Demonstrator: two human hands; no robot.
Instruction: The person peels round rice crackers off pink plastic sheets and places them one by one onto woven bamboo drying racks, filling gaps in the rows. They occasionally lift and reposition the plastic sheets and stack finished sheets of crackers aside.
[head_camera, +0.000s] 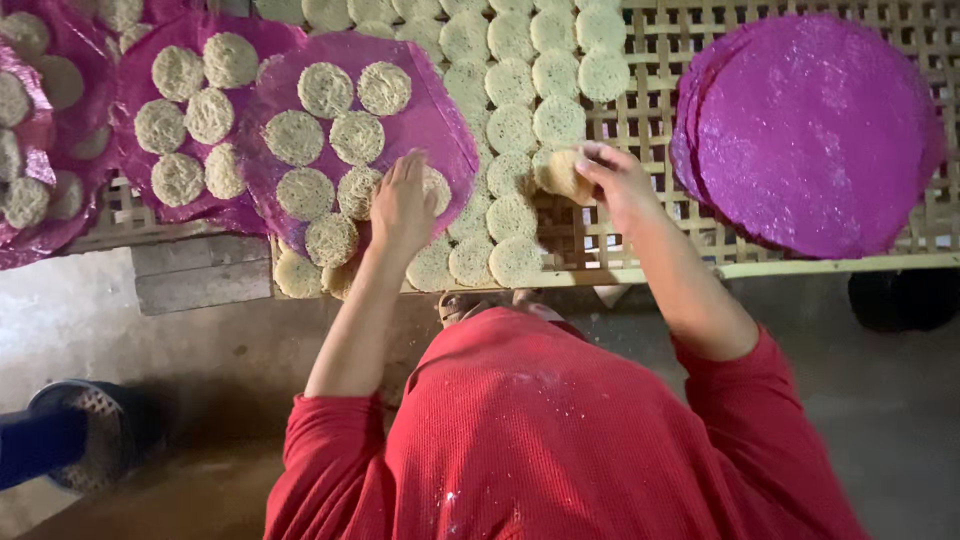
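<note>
Head view: bamboo lattice rack (650, 240) above a grey concrete floor (120, 340). Right hand (615, 180) pinches a noodle disc (562, 170) at rack centre; left hand (400, 205) lies flat, unclenched, on the magenta sheet (430, 110) leftward. Stacked magenta sheets (810, 130) rest rightward.

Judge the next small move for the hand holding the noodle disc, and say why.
Probably the right hand carries its noodle disc left onto the nearest magenta sheet. The left hand rests on that sheet, which already carries similar discs, while rows of them lie bare on the bamboo rack. This is only a guess.
</note>
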